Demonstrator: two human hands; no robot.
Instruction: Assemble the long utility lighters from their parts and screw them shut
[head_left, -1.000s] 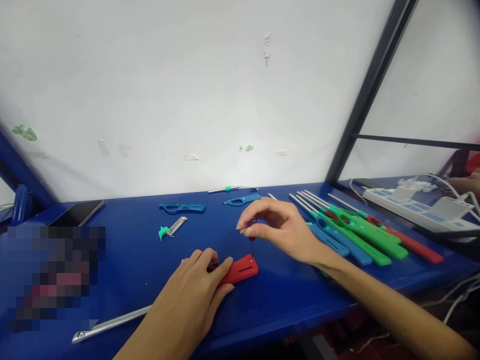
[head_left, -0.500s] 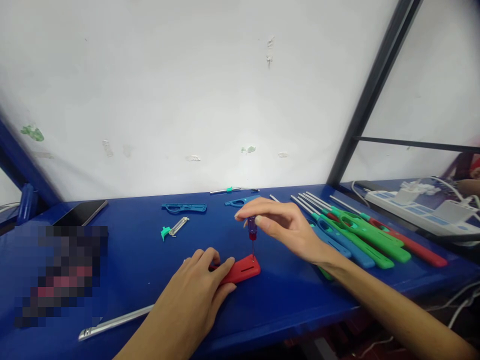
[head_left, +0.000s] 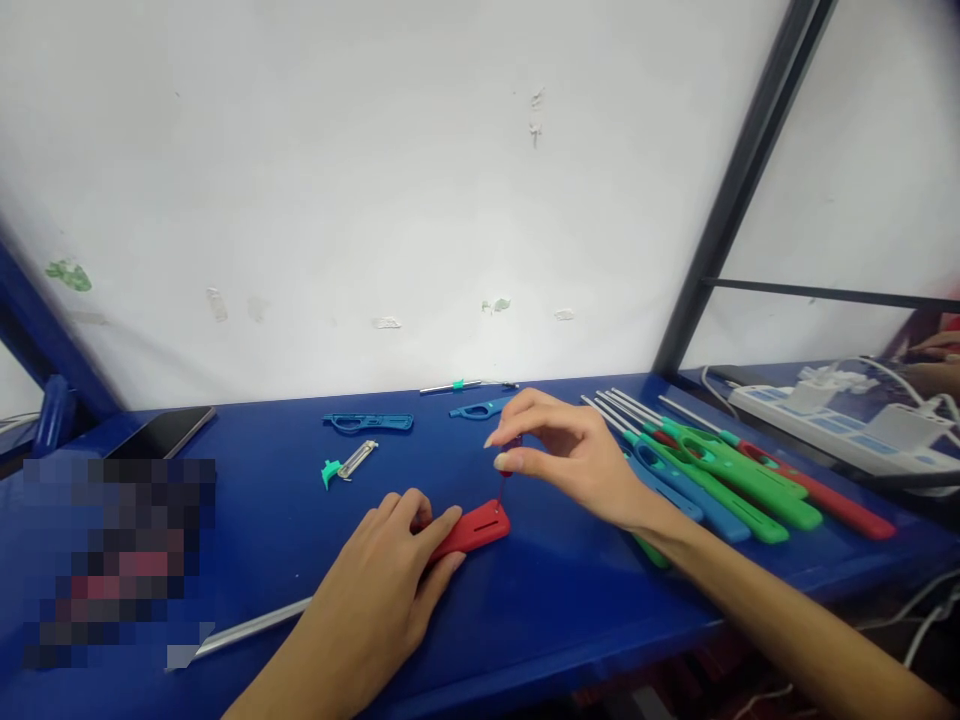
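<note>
2 hands work at 1 red shell (head_left: 476,527), a thin plastic piece that lies flat on the blue table (head_left: 285,540), near the front edge. The left hand (head_left: 382,590) covers its near end, with the fingers curled over it and pressing it down; only the far end with its 2 slots shows. The right hand (head_left: 577,455) hangs just above that far end. Its thumb and first finger are pinched tight on a tiny pin part (head_left: 500,487), red on top with a thin wire pointing down, and the other fingers are spread loose. I cannot tell if the wire tip touches the shell. The shell looks light, hard and smooth, so it would likely slide on the table unless it is held down; the wide near end seems the best place to hold it. The pin part looks very light and easy to bend or drop, so a soft pinch on its red top seems safest. Many lighters (head_left: 720,470) lie in a row to the right, and 1 metal rod (head_left: 255,627) lies to the left.
</note>
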